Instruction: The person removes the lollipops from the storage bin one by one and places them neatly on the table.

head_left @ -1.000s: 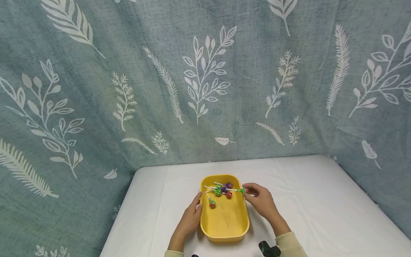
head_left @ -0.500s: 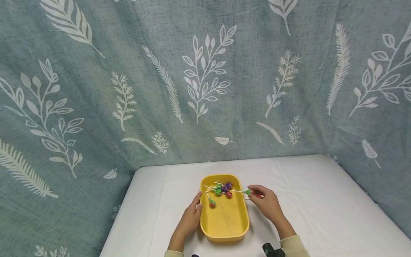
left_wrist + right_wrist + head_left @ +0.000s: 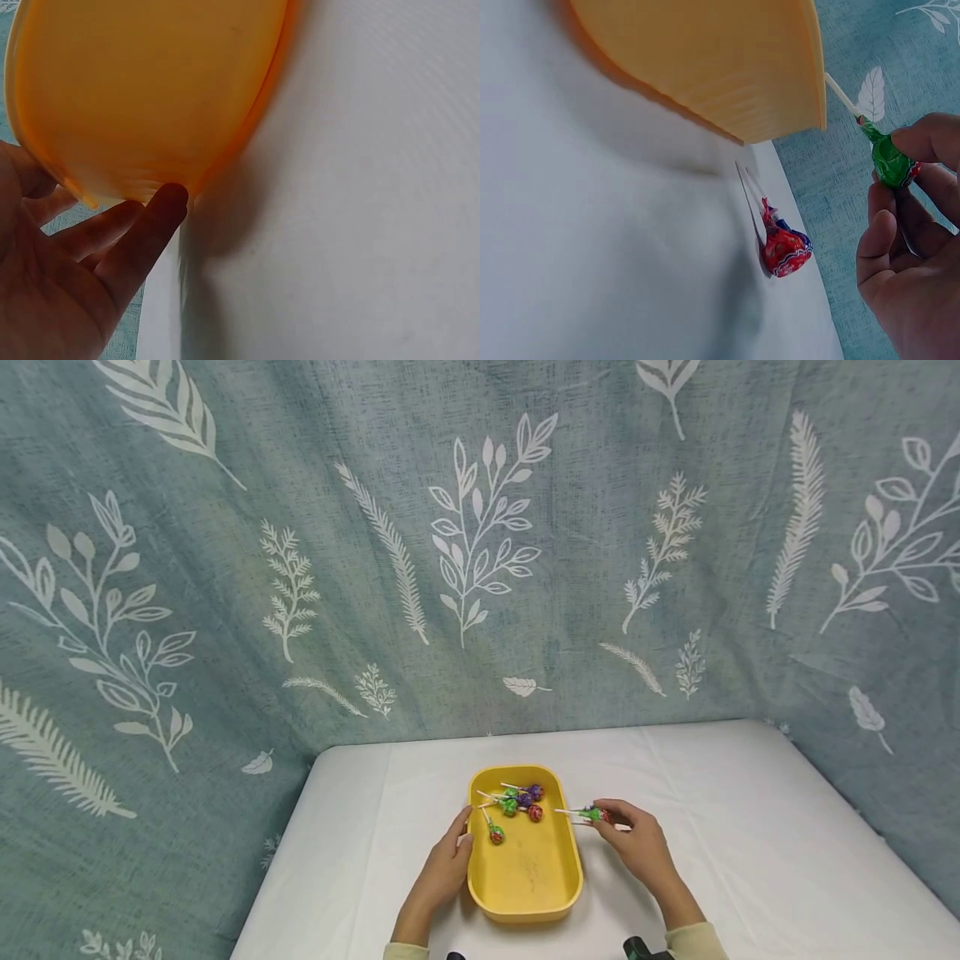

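A yellow tray [image 3: 525, 910] sits on the white table and holds several wrapped lollipops [image 3: 517, 802] at its far end. My left hand [image 3: 456, 847] rests against the tray's left side. In the left wrist view its straight fingers [image 3: 142, 232] touch the tray's outer wall [image 3: 150, 90]. My right hand [image 3: 618, 822] is just right of the tray and pinches a green lollipop [image 3: 595, 814] by its head, with the stick toward the tray. The right wrist view shows that green lollipop [image 3: 889, 161] between my fingertips. A red lollipop [image 3: 784, 251] lies on the cloth below it.
A teal curtain with white leaf prints [image 3: 465, 543] hangs close behind the table and along both sides. The white cloth [image 3: 750, 827] stretches wide to the right of the tray and narrower to its left. A dark wrist-camera mount [image 3: 641, 948] shows at the bottom edge.
My right hand has drawn the green lollipop rightward, from over the tray's rim out above the cloth. The left hand and the tray have stayed still.
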A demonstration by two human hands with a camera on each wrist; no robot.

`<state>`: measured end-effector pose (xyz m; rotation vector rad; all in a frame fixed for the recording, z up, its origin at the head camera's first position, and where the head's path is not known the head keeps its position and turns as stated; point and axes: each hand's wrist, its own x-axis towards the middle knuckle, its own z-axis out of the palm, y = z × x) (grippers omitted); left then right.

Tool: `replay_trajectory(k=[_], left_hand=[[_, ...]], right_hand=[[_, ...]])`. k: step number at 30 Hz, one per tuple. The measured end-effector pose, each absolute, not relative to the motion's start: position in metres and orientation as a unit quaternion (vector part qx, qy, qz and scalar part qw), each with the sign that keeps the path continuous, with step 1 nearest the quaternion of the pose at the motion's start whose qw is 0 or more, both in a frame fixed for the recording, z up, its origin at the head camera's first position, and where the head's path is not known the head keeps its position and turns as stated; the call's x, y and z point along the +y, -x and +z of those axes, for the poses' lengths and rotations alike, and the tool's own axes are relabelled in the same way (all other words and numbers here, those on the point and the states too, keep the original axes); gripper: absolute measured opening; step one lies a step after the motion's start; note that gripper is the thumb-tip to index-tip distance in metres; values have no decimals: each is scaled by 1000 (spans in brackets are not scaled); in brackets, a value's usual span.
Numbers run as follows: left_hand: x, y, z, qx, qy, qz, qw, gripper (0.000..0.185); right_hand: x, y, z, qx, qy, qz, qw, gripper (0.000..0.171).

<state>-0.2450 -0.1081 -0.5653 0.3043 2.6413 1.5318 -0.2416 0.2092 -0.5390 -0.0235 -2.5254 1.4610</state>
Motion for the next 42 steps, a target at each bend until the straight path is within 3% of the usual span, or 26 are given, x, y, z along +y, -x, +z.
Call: replay_trajectory(k=[42], left_hand=[[-106, 245, -564, 861, -80, 500, 51, 51]], right_hand=[[236, 241, -573, -882, 64, 464, 41, 31]])
